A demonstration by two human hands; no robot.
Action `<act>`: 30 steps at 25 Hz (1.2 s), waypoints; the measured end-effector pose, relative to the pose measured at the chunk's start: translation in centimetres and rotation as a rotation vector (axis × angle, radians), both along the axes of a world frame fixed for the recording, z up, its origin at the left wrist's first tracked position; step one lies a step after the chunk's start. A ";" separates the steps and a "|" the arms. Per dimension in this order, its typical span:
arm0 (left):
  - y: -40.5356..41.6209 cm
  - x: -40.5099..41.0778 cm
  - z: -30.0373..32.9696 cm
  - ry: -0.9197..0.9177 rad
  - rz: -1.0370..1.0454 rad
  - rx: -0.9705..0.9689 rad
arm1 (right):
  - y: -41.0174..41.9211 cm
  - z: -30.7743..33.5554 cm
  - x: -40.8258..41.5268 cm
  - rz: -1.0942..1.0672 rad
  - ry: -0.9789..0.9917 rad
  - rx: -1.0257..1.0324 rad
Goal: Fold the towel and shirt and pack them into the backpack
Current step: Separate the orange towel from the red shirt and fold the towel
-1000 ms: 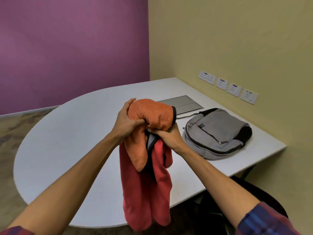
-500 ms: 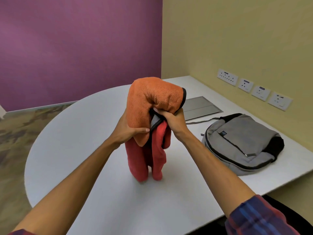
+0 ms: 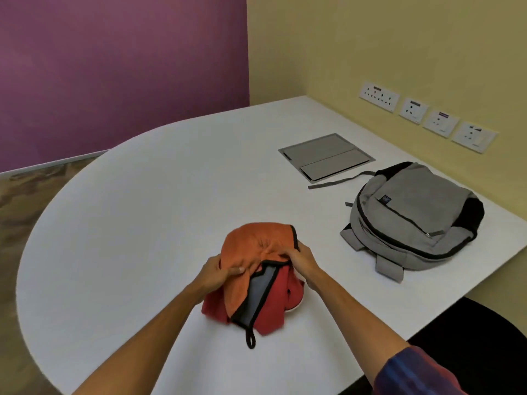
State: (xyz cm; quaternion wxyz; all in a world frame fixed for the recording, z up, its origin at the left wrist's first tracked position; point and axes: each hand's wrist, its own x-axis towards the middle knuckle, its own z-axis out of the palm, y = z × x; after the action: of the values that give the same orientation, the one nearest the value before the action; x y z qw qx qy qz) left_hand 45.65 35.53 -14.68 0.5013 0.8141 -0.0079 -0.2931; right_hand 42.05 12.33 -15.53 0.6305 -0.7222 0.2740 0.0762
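The orange towel point(image 3: 256, 249) and the red shirt point(image 3: 273, 303) are lying bunched together on the white counter point(image 3: 142, 209), toward its near edge; the towel is sitting on top, its grey underside and black trim folding down over the shirt, with a black hanging loop point(image 3: 251, 341) trailing onto the counter; the left hand point(image 3: 216, 273) is pinching the towel's left side, its grip clenching orange cloth between thumb and fingers; the right hand point(image 3: 302, 259) is gripping the towel's black-trimmed edge at the top right, fingers curling into the fabric; the grey backpack point(image 3: 413, 218) is lying flat well apart to the right, near the yellow wall, its zips looking closed; a grey flap panel point(image 3: 325, 156) is sitting flush in the counter beyond it.
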 end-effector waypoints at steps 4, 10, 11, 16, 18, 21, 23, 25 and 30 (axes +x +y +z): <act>0.1 -0.3 -1.1 0.182 -0.009 -0.037 | 0.3 -1.4 -0.3 -0.145 0.065 -0.306; -1.8 -0.5 -1.9 0.171 0.075 -0.022 | 3.3 -4.0 0.7 0.693 -0.261 -0.866; -1.9 -0.3 -2.1 0.124 0.015 0.002 | 3.6 -4.4 0.8 0.775 -0.236 -0.967; -1.8 0.4 -5.3 -0.119 -0.025 0.283 | 2.9 -6.1 1.3 0.712 -0.229 -1.179; -1.8 0.3 -6.2 -0.102 0.084 0.368 | 2.2 -6.7 1.9 0.681 -0.256 -1.181; -2.0 -0.1 -7.2 0.006 0.097 0.256 | 1.4 -6.8 3.1 0.692 -0.281 -1.144; -2.3 -0.5 -7.9 0.050 -0.024 0.278 | 0.7 -6.4 3.7 0.651 -0.384 -1.115; -2.5 -0.6 -8.9 0.024 -0.083 0.317 | -0.3 -6.2 4.1 0.596 -0.472 -1.086; -2.8 0.4 -9.5 -0.012 -0.078 0.331 | -1.7 -6.1 4.6 0.562 -0.273 -1.057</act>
State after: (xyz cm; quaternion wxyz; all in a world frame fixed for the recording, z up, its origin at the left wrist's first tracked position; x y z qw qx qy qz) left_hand 46.01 32.68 -24.19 0.3485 0.8863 0.0060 -0.3050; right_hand 46.62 10.63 -21.66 0.1724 -0.9850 -0.0092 0.0001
